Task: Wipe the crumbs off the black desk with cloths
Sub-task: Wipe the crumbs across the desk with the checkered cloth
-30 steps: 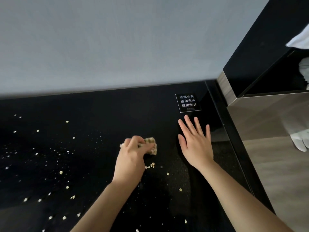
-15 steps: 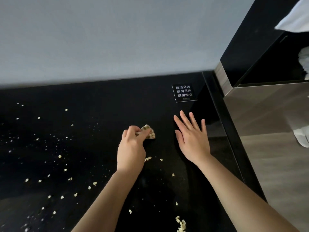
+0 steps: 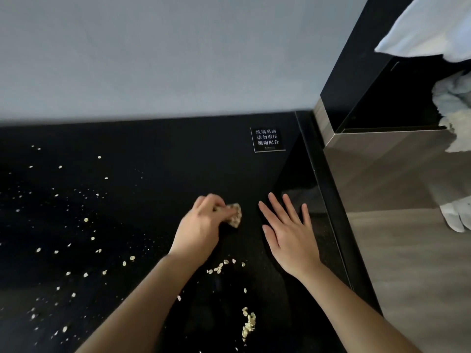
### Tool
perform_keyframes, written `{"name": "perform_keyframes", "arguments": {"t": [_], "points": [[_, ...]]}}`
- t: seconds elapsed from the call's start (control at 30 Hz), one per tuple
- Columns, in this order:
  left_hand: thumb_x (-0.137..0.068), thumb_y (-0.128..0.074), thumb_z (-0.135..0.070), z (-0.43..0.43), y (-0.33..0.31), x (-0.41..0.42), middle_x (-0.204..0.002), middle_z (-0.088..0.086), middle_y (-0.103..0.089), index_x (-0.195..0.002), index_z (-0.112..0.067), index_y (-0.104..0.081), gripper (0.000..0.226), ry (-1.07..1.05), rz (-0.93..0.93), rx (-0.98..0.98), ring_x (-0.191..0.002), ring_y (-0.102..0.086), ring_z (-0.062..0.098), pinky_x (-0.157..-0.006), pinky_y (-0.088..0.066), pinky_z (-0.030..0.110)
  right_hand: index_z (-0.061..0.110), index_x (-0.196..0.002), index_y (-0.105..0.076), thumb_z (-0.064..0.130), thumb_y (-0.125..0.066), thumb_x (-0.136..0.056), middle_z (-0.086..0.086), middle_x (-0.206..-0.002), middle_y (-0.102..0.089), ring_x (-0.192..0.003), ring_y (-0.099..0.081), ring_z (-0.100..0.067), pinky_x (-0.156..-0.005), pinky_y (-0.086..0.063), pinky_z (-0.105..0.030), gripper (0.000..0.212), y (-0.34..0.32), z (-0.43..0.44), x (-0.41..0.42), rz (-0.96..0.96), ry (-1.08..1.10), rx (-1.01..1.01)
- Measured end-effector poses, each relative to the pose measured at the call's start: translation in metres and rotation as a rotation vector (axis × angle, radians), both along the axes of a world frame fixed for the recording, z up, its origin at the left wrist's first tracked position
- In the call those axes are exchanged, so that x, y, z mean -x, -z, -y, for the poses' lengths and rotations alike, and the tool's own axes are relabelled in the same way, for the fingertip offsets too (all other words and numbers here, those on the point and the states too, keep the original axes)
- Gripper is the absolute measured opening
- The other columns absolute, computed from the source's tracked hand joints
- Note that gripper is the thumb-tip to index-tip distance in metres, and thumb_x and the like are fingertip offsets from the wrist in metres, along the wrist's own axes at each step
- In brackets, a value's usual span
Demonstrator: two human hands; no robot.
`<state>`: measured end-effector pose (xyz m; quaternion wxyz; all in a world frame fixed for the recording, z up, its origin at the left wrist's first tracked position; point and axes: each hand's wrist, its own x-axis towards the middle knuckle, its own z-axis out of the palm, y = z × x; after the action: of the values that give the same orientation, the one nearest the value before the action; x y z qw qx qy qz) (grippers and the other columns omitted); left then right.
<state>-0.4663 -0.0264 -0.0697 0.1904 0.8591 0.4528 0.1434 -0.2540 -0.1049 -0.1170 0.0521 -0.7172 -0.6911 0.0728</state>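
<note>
The black desk (image 3: 158,159) fills the lower half of the view and runs back to a grey wall. My left hand (image 3: 201,230) grips a small crumpled beige cloth (image 3: 235,217) pressed against the desk near its middle. My right hand (image 3: 288,233) lies flat on the desk to the right of the cloth, fingers spread. Pale crumbs (image 3: 86,220) are scattered over the left part. A short line of crumbs (image 3: 221,267) lies just below my left hand, and a small heap of crumbs (image 3: 248,324) sits near the front.
A small black sign with white characters (image 3: 266,139) lies flat at the desk's back right. The desk's right edge (image 3: 328,200) borders a brown reflective panel (image 3: 397,189). Above it, white cloth (image 3: 428,31) hangs over a dark cabinet.
The view has shifted, so more of the desk's front shows. My left hand with the cloth has stayed near the middle; more crumbs now lie gathered below it. My right hand stays flat.
</note>
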Motion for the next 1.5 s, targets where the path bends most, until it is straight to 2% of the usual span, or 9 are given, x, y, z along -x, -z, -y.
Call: {"name": "perform_keyframes", "arguments": {"t": [0.23, 0.47, 0.53, 0.63, 0.8, 1.0, 1.13, 1.37, 1.5], "points": [[-0.069, -0.075, -0.006, 0.035, 0.005, -0.016, -0.106, -0.006, -0.066, -0.102, -0.027, -0.072, 0.039, 0.091, -0.105, -0.13, -0.099, -0.062, 0.018, -0.084, -0.049, 0.043, 0.033, -0.151, -0.026, 0.045, -0.024, -0.102, 0.006, -0.161, -0.017, -0.15, -0.008, -0.022, -0.119, -0.012, -0.055, 0.051, 0.003, 0.0, -0.001, 0.006, -0.004, 0.001], [-0.075, -0.057, -0.004, 0.088, 0.011, 0.007, -0.1, -0.012, -0.066, -0.092, -0.029, -0.073, 0.034, 0.23, -0.014, -0.134, -0.092, -0.061, 0.011, -0.074, -0.054, 0.031, 0.035, -0.151, -0.022, 0.045, -0.022, -0.101, 0.006, -0.161, -0.016, -0.15, -0.006, -0.024, -0.118, -0.009, -0.056, 0.052, 0.001, 0.029, 0.002, 0.012, -0.043, 0.023], [-0.069, -0.071, -0.003, 0.09, 0.008, 0.008, -0.101, -0.013, -0.065, -0.094, -0.031, -0.072, 0.037, 0.247, -0.043, -0.153, -0.093, -0.061, 0.01, -0.082, -0.053, 0.038, 0.036, -0.151, -0.022, 0.045, -0.022, -0.1, 0.006, -0.161, -0.016, -0.15, -0.006, -0.024, -0.118, -0.01, -0.055, 0.052, 0.0, 0.041, 0.002, 0.03, -0.048, 0.035], [-0.066, -0.072, -0.005, 0.092, 0.003, 0.005, -0.105, -0.012, -0.063, -0.097, -0.033, -0.071, 0.043, 0.218, -0.135, -0.195, -0.1, -0.06, 0.011, -0.096, -0.045, 0.055, 0.036, -0.151, -0.023, 0.046, -0.02, -0.1, 0.007, -0.161, -0.016, -0.15, -0.006, -0.023, -0.118, -0.011, -0.055, 0.052, -0.002, 0.046, 0.002, 0.027, -0.048, 0.05], [-0.071, -0.07, -0.012, 0.101, 0.003, 0.011, -0.123, -0.001, -0.053, -0.113, -0.039, -0.064, 0.05, 0.125, -0.186, -0.108, -0.116, -0.049, 0.022, -0.087, -0.051, 0.042, 0.035, -0.149, -0.03, 0.044, -0.026, -0.1, 0.006, -0.16, -0.022, -0.15, -0.01, -0.024, -0.117, -0.016, -0.058, 0.05, -0.001, 0.046, 0.002, -0.03, -0.054, 0.023], [-0.088, -0.054, -0.039, 0.1, -0.006, 0.01, -0.115, -0.003, -0.053, -0.111, -0.041, -0.064, 0.025, 0.108, -0.163, -0.087, -0.1, -0.055, 0.019, -0.073, -0.053, 0.033, 0.036, -0.149, -0.028, 0.045, -0.023, -0.1, 0.007, -0.161, -0.019, -0.15, -0.008, -0.023, -0.118, -0.013, -0.057, 0.051, 0.0, 0.046, 0.001, -0.03, -0.055, 0.019], [-0.071, -0.079, -0.011, 0.101, -0.004, 0.008, -0.108, -0.002, -0.055, -0.101, -0.034, -0.07, 0.038, 0.135, -0.165, -0.025, -0.09, -0.057, 0.019, -0.054, -0.053, 0.025, 0.036, -0.149, -0.027, 0.046, -0.021, -0.099, 0.006, -0.161, -0.019, -0.15, -0.007, -0.023, -0.118, -0.01, -0.055, 0.052, 0.0, 0.045, 0.002, -0.012, -0.054, 0.03], [-0.063, -0.077, 0.004, 0.102, -0.014, 0.016, -0.104, -0.011, -0.06, -0.096, -0.034, -0.072, 0.05, 0.07, -0.097, 0.042, -0.094, -0.06, 0.012, -0.044, -0.052, 0.025, 0.035, -0.149, -0.03, 0.044, -0.024, -0.099, 0.006, -0.16, -0.021, -0.15, -0.008, -0.023, -0.118, -0.014, -0.057, 0.051, -0.001, 0.057, 0.004, -0.033, -0.032, 0.022], [-0.065, -0.075, 0.004, 0.098, -0.019, -0.018, -0.105, -0.011, -0.064, -0.091, -0.031, -0.074, 0.044, 0.121, -0.075, 0.008, -0.096, -0.061, 0.012, -0.05, -0.053, 0.024, 0.034, -0.147, -0.034, 0.043, -0.028, -0.099, 0.007, -0.159, -0.024, -0.15, -0.01, -0.021, -0.118, -0.016, -0.057, 0.049, 0.001, 0.063, 0.002, -0.074, -0.039, 0.007]]}}
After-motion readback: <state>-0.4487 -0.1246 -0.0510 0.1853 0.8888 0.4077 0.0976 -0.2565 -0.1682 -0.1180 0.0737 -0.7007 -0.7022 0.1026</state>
